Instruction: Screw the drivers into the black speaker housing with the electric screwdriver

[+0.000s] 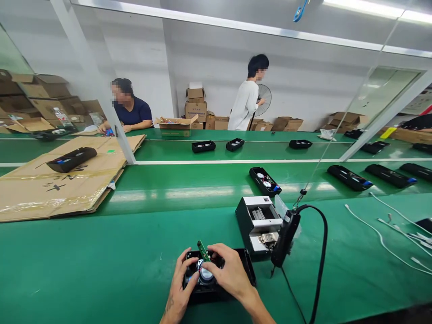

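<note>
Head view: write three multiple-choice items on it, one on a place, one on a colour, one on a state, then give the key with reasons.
1. Where does the flattened cardboard sheet lie?
A. On the green bench at far left
B. Under the person's hands
C. On the floor by the fan

2. What colour is the small circuit board standing up between the hands?
A. Red
B. Green
C. White

3. How does the black power tool stand?
A. Gripped in the right hand
C. Lying on the cardboard
B. Hanging on a cord, touched by no hand

Key: 1 A, the sheet lies on the bench surface at left, with a black housing on it. 2 B, the board is green. 3 B, the left hand and right hand both rest on the black speaker housing, while the tool hangs to their right.
</note>
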`<state>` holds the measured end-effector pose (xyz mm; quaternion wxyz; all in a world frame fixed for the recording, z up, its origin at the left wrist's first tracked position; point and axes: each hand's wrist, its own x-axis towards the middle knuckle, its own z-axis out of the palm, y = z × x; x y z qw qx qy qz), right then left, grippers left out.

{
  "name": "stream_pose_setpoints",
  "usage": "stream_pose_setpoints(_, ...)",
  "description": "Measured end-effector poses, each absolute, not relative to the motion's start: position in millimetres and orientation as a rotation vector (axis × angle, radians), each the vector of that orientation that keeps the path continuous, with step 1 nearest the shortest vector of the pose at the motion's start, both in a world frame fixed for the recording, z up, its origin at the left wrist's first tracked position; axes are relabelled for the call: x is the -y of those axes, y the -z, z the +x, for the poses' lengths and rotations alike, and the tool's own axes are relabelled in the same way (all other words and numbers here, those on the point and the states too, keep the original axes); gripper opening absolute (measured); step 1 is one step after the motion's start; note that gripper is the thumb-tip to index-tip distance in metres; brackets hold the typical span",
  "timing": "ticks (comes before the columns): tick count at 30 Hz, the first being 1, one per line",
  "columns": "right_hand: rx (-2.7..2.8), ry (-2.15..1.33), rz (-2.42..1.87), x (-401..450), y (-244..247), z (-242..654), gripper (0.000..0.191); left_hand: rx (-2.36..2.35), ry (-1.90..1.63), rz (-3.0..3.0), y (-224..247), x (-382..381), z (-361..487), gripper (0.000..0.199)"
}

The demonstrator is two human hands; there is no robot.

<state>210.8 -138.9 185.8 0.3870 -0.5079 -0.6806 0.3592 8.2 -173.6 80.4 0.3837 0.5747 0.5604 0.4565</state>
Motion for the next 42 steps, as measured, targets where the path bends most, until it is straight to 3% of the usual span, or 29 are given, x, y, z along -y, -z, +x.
stream_pose_setpoints(7,1.587,-1.097,-1.256,133,-184,242,0.033,-1.528,-1.149,1.496,-99,166,10,0.036)
stream_pose_setpoints(13,1.763,-1.136,-1.204,154,-193,283,0.024,-1.576,-1.158,1.580,-113,163,17,0.022)
stream_pose_setpoints(19,2.044,-0.995,-1.252,176,-194,285,0.025,-1.433,-1.056,2.024,-123,180,8,0.020)
stream_pose_setpoints(24,2.278,-0.785,-1.204,175,-190,268,0.029,-1.286,-0.855,2.451,-113,175,-5,0.038)
stream_pose_setpoints(28,2.446,-0.629,-1.188,170,-187,256,0.036,-1.281,-0.748,2.580,-113,169,-3,0.030)
stream_pose_setpoints(35,2.604,-0.904,-1.171,153,-189,254,0.027,-1.244,-0.765,2.577,-126,173,10,0.025)
stream_pose_setpoints(42,2.537,-0.917,-1.269,162,-193,253,0.023,-1.197,-0.725,2.614,-127,170,10,0.018)
